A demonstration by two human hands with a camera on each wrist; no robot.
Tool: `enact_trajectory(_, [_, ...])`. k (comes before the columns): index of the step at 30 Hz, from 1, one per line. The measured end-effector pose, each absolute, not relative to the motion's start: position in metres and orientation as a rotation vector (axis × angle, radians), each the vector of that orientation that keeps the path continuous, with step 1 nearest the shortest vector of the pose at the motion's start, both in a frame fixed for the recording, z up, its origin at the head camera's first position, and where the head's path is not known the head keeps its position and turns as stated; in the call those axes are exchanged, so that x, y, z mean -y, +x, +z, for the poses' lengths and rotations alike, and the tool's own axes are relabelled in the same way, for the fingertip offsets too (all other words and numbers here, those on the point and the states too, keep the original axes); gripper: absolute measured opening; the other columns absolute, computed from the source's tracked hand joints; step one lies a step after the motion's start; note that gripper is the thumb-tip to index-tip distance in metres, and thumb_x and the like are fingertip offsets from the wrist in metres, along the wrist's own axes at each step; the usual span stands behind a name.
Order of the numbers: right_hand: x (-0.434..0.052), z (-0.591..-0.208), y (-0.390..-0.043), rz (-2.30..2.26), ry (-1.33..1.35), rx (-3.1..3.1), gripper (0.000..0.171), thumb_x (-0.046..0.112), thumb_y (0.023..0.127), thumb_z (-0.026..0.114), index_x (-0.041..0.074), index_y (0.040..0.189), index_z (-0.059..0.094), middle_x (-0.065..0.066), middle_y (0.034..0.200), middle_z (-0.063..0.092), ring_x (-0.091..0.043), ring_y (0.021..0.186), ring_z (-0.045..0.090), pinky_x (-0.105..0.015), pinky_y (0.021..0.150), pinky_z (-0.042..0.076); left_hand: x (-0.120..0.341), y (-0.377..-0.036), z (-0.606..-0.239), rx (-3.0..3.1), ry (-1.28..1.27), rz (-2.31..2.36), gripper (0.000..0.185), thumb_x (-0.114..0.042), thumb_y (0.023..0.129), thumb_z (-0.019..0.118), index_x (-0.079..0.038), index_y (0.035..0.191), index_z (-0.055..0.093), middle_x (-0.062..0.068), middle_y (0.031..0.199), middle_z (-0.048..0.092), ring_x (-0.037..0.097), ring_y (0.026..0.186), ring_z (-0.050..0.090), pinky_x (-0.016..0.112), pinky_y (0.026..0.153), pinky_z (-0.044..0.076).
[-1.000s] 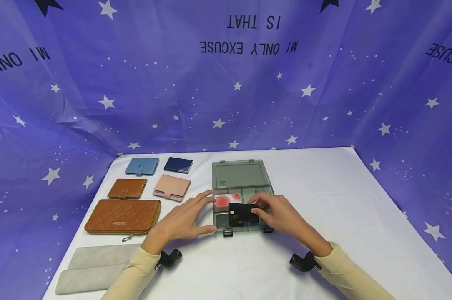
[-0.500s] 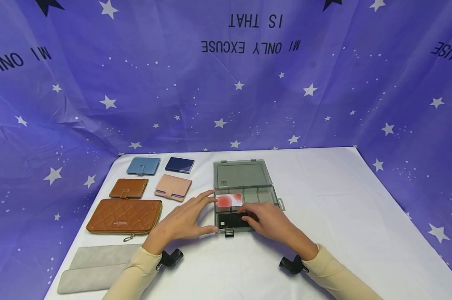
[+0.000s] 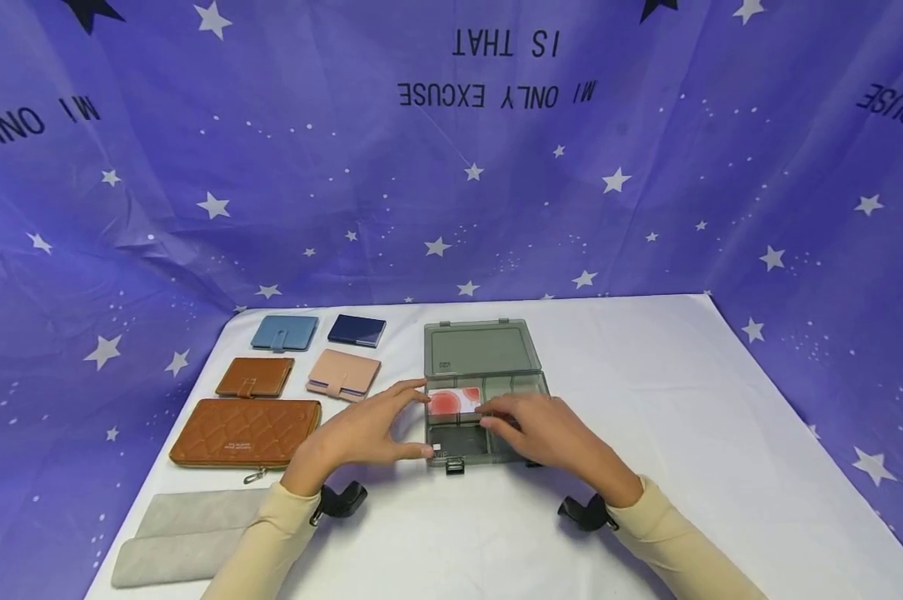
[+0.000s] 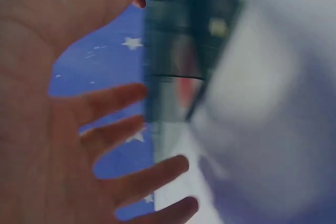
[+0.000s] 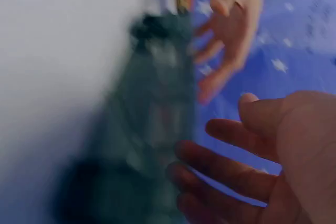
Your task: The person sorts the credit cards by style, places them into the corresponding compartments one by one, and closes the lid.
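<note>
A translucent grey-green divided storage box lies with its lid folded back. In its front left compartment is a black card, and behind that a red-and-white card. My left hand is at the box's left side, thumb and fingertips at its edge; the left wrist view shows the fingers spread and holding nothing. Over the right part of the box, my right hand has its fingertips near the red-and-white card. Its fingers are loosely bent around nothing in the right wrist view, where the box is blurred.
Left of the box lie a blue snap wallet, a navy card case, a brown wallet, a pink wallet, a quilted brown zip wallet and a long grey wallet. A starry purple cloth hangs behind the white table.
My right hand carried the black card left and down into the front left compartment, let go of it and lifted back slightly. The left hand stayed by the box's left edge.
</note>
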State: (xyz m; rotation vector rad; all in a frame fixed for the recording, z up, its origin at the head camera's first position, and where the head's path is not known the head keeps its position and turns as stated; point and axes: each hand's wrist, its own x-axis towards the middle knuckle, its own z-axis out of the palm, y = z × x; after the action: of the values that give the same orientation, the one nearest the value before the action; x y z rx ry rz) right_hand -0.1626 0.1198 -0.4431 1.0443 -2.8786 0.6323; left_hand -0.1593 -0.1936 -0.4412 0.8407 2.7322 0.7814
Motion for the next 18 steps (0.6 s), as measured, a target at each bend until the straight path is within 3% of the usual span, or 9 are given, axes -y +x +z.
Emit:
enact_trajectory(4, [-0.143, -0.43, -0.189, 0.987, 0.892, 2.825, 0.034, 0.03, 0.11, 0.066, 0.011, 0.137, 0.074, -0.001, 0.117, 0.079, -0.019, 0.103, 0.075, -0.042, 0.084, 0.062, 0.184, -0.176, -0.434, -2.747, 0.656, 1.042, 0.067, -0.046, 0.103, 0.072, -0.007, 0.155, 0.053, 0.016, 0.157, 0.057, 0.041, 0.141, 0.057, 0.059, 0.113, 0.048])
enact_trajectory(7, [-0.161, -0.432, -0.211, 1.255, 0.734, 2.798, 0.042, 0.026, 0.112, 0.062, 0.006, 0.149, 0.063, -0.014, 0.137, 0.072, -0.033, 0.124, 0.069, -0.051, 0.101, 0.057, 0.174, -0.19, -0.439, -2.659, 0.457, 1.339, 0.064, -0.044, 0.11, 0.06, -0.007, 0.16, 0.044, 0.019, 0.164, 0.048, 0.044, 0.146, 0.052, 0.06, 0.116, 0.045])
enact_trajectory(11, [-0.18, -0.45, -0.23, 1.502, 0.526, 2.841, 0.056, 0.03, 0.116, 0.052, 0.002, 0.164, 0.041, -0.025, 0.161, 0.05, -0.046, 0.148, 0.047, -0.062, 0.12, 0.039, 0.162, -0.204, -0.457, -2.397, 0.177, 1.776, 0.064, -0.041, 0.116, 0.048, -0.003, 0.164, 0.033, 0.026, 0.17, 0.034, 0.047, 0.153, 0.041, 0.059, 0.122, 0.039])
enact_trajectory(18, [-0.189, -0.474, -0.247, 2.055, 0.359, 2.75, 0.073, 0.036, 0.118, 0.045, -0.004, 0.17, 0.013, -0.033, 0.173, 0.021, -0.048, 0.16, 0.026, -0.054, 0.127, 0.031, 0.153, -0.217, -0.477, -1.892, -0.091, 2.212, 0.07, -0.041, 0.118, 0.04, 0.0, 0.169, 0.016, 0.032, 0.173, 0.022, 0.043, 0.16, 0.029, 0.048, 0.129, 0.029])
